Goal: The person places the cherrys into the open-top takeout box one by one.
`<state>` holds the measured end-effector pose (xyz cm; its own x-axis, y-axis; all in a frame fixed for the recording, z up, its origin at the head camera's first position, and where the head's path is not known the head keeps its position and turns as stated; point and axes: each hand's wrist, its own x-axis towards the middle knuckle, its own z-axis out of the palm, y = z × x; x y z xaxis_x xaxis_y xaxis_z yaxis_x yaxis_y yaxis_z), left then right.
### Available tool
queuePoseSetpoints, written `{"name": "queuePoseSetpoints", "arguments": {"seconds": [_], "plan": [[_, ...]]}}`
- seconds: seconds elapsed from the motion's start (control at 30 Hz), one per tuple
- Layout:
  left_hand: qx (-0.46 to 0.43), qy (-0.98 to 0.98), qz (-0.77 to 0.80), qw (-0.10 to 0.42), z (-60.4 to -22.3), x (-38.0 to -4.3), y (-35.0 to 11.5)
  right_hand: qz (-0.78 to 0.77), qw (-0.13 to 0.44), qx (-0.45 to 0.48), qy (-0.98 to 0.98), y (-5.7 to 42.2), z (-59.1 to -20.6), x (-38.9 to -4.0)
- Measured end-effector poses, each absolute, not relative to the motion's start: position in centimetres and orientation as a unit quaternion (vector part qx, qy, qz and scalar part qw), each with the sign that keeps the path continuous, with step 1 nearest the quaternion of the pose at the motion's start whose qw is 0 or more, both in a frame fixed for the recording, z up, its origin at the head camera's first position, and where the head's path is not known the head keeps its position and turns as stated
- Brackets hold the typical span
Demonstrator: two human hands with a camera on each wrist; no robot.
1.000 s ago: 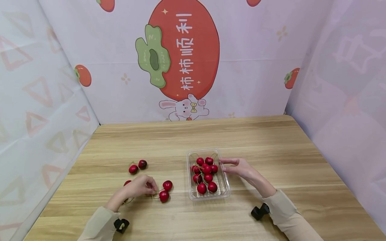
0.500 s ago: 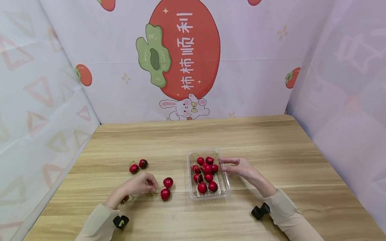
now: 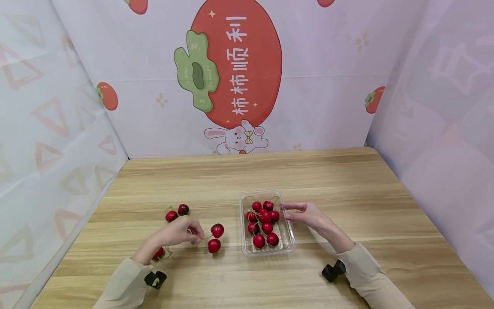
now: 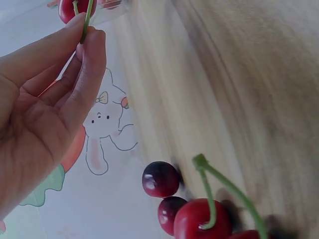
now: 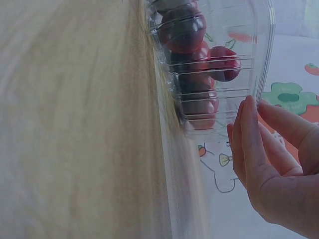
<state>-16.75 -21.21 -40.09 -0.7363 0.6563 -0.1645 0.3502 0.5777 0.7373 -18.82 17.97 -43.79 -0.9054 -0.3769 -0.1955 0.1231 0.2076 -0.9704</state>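
My left hand (image 3: 179,231) pinches the green stems of a pair of red cherries (image 3: 215,238) between thumb and fingertips. In the left wrist view the joined stems (image 4: 87,22) come out of the fingertips, and one cherry (image 4: 67,10) of the pair shows at the top edge. A clear plastic box (image 3: 287,248) holding several cherries (image 3: 265,216) stands right of the pair. My right hand (image 3: 308,214) touches the box's right side with extended fingers; in the right wrist view its fingertips (image 5: 249,102) meet the wall near the rim.
Two loose cherries (image 3: 176,213) lie behind the left hand. Another cherry (image 3: 158,253) with a stem lies by the left wrist, partly hidden. The wooden table (image 3: 247,283) is bordered by printed cloth walls (image 3: 320,107).
My left hand has risen slightly, and the pinched cherry pair has shifted away from me and a little to the right. The right hand and the box stay in place.
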Motion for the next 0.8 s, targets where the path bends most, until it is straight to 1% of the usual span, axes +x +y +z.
{"name": "queuePoseSetpoints", "arguments": {"seconds": [0.27,0.8], "plan": [[0.286,0.849,0.380,0.233,-38.8,-16.7,-20.6,-0.623,0.198,-0.081,0.752,17.9,-43.7,-18.8],[0.301,0.848,0.370,0.231,-38.4,-17.3,-19.8,-0.624,0.204,-0.078,0.750,18.0,-43.6,-18.7]]}}
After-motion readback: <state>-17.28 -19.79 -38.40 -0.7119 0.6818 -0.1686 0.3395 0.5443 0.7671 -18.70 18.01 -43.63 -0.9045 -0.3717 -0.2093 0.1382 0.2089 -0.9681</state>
